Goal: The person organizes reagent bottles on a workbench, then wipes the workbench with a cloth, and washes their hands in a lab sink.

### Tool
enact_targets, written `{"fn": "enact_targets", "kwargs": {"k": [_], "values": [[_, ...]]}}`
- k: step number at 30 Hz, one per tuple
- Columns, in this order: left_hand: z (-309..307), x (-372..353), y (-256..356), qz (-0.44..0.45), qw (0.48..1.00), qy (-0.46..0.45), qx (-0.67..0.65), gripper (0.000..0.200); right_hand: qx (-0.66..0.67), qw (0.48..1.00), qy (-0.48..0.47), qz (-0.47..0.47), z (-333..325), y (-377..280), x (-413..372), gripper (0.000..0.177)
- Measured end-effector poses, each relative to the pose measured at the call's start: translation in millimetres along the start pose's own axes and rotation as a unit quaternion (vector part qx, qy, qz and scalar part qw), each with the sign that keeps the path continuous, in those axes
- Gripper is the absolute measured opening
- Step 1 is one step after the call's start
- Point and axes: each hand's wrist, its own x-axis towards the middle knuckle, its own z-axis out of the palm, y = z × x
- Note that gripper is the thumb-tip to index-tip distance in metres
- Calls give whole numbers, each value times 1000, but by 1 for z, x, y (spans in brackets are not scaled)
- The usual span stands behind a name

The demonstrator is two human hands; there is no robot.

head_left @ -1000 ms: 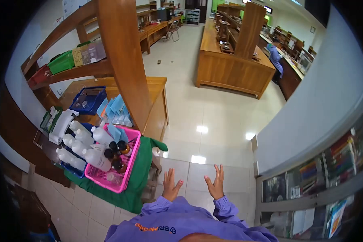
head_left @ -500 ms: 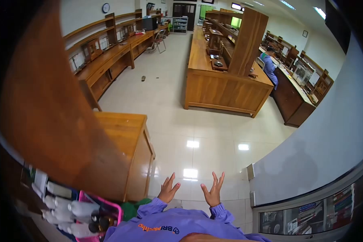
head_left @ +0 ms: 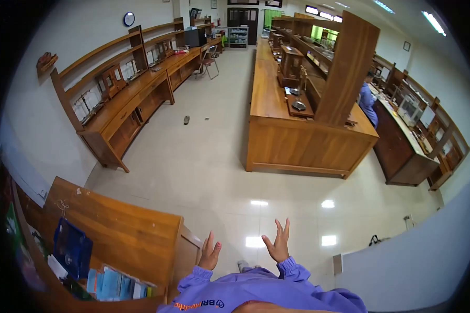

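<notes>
My left hand (head_left: 209, 252) is raised in front of my body, fingers stretched out, with nothing in it. It is nearest to the wooden cabinet (head_left: 162, 229) on the left, without clearly touching it. Over the tiled floor, my right hand (head_left: 279, 242) is also up, its fingers spread and its palm bare. Both arms come out of purple sleeves (head_left: 295, 270). A foot (head_left: 242, 265) shows below, between the hands.
A large wooden workbench (head_left: 303, 143) with a balance scale (head_left: 298, 106) stands ahead. Along the left wall runs a long desk (head_left: 128, 107). A person in blue (head_left: 368, 104) is at the right-hand counter (head_left: 402, 151). A pale partition (head_left: 402, 271) borders the right.
I have moved forward past the brown panel at left and the glass cabinet at right. The pink basket has left view; blue items on the left cabinet now show. Both hands stay raised.
</notes>
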Motion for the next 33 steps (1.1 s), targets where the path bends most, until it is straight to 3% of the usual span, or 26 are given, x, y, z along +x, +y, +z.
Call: {"fn": "enact_targets", "kwargs": {"k": [4, 8, 12, 15, 18, 24, 29, 33], "values": [[-30, 87, 24, -31, 997, 66, 31, 76, 9, 995, -46, -89, 35, -14, 131, 69], [-44, 181, 11, -69, 989, 129, 23, 75, 28, 988, -80, -131, 83, -19, 242, 69], [-50, 293, 7, -79, 990, 106, -58, 72, 29, 991, -85, -100, 133, 1, 326, 69], [-59, 396, 4, -89, 994, 56, -32, 70, 14, 994, -83, -66, 158, 23, 396, 70], [-73, 498, 36, -15, 999, 32, -2, 69, 9, 998, -48, -45, 168, 31, 476, 70], [-78, 680, 74, 48, 996, -34, 69, 68, -12, 999, 27, 17, 192, 57, 622, 69], [-76, 809, 49, 22, 997, -26, 67, 65, -10, 1000, -12, 8, 256, 94, 740, 70], [-104, 895, 45, -8, 998, 3, 67, 64, 23, 997, -72, -25, 304, 83, 864, 68]]}}
